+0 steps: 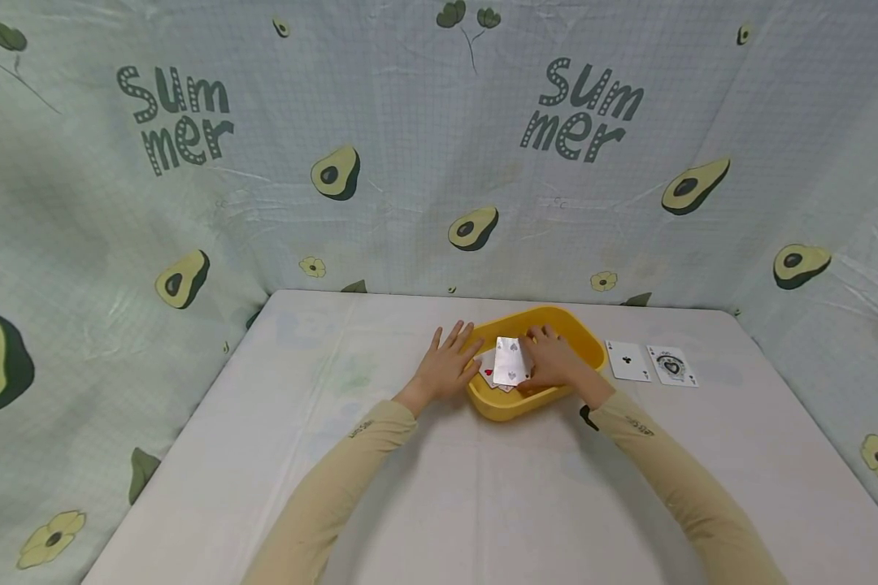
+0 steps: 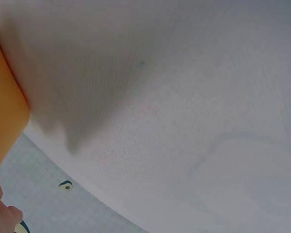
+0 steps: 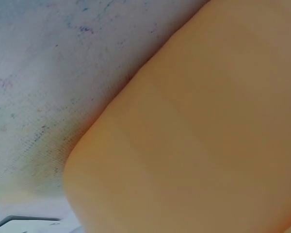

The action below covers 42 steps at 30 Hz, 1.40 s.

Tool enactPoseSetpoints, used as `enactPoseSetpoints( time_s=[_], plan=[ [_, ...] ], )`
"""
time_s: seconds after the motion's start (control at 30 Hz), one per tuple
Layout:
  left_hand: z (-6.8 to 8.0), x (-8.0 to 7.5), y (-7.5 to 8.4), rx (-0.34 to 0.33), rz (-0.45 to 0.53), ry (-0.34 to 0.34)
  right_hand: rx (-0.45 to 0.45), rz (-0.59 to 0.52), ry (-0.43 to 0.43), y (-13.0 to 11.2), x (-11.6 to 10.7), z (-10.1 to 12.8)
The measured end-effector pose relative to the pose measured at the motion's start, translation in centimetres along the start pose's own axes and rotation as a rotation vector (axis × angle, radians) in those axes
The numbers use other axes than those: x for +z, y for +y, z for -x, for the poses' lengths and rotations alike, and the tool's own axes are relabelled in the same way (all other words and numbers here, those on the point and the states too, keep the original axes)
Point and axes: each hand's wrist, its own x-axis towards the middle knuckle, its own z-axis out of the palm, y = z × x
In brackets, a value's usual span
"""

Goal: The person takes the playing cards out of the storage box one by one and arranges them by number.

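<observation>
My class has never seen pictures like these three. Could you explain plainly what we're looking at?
There is no machine: a person works with two bare hands. The wide picture comes from a camera worn on the head; the two close ones come from the wrists and show mostly white surface and the side of a yellow tray. The tray stands on a white table, with two cards lying to its right. The right hand grips a card over other cards inside; the left hand is at the tray's left rim.
</observation>
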Motion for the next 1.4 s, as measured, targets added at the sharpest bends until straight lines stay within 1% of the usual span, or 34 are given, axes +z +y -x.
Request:
enactPoseSetpoints(
  time_s=[0.13,0.17,0.37,0.6,0.73,1.03,1.2,1.4],
  plan=[
    [0.1,0.0,0.0,0.004,0.003,0.004,0.003,-0.015,0.008,0.2,0.0,0.1],
    [0.2,-0.4,0.2,0.004,0.001,-0.013,0.007,-0.017,0.007,0.3,-0.1,0.2],
    [0.1,-0.4,0.1,0.002,0.000,-0.012,0.023,-0.012,0.024,0.5,-0.6,0.6],
    [0.0,-0.3,0.0,0.004,-0.009,-0.006,0.010,0.018,0.065,0.9,-1.2,1.2],
    [0.0,-0.2,0.0,-0.001,-0.009,-0.012,0.002,0.009,0.074,1.1,-1.5,1.7],
    [0.0,-0.3,0.1,-0.007,-0.012,-0.019,-0.004,0.000,0.110,1.8,-2.9,3.1],
    [0.0,-0.3,0.1,-0.008,-0.014,-0.018,0.010,0.024,0.104,1.9,-3.6,4.1],
    [0.1,-0.3,0.1,-0.005,-0.033,-0.032,0.018,0.047,0.114,2.3,-4.1,5.6]
  ],
)
